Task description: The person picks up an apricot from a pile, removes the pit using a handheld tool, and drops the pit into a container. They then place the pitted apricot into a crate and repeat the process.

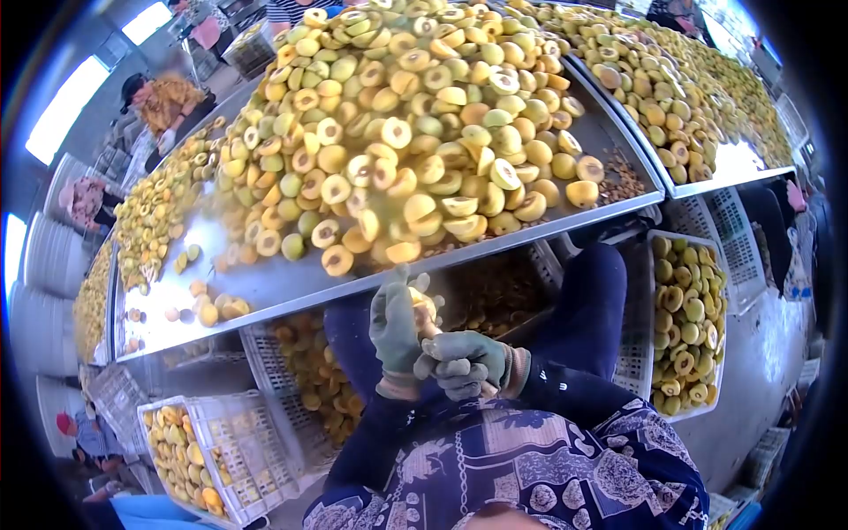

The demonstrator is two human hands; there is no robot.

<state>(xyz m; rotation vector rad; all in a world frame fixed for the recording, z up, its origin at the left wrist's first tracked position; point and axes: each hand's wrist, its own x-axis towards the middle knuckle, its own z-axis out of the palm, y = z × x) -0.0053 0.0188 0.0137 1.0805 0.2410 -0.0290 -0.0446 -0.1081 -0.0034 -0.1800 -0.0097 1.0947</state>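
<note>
My left hand (394,329), in a grey-green glove, is closed around a yellow peach piece (425,311) just in front of the metal table's edge. Its fingers cover part of the fruit. Close by on the right, my gloved right hand (470,362) is closed in a fist with its knuckles up. A tan, handle-like end (488,389) pokes out below that fist; the rest of the tool is hidden. The fist's thumb side meets the lower part of the peach piece. Beyond both hands, a large heap of halved peaches (397,132) covers much of the metal table (291,287).
Beneath the table edge, between my knees, a crate holds dark brown bits (495,296). Crates of peaches stand at the right (687,322) and lower left (238,442). Pits (621,177) lie at the table's right corner. Several other people work around further tables.
</note>
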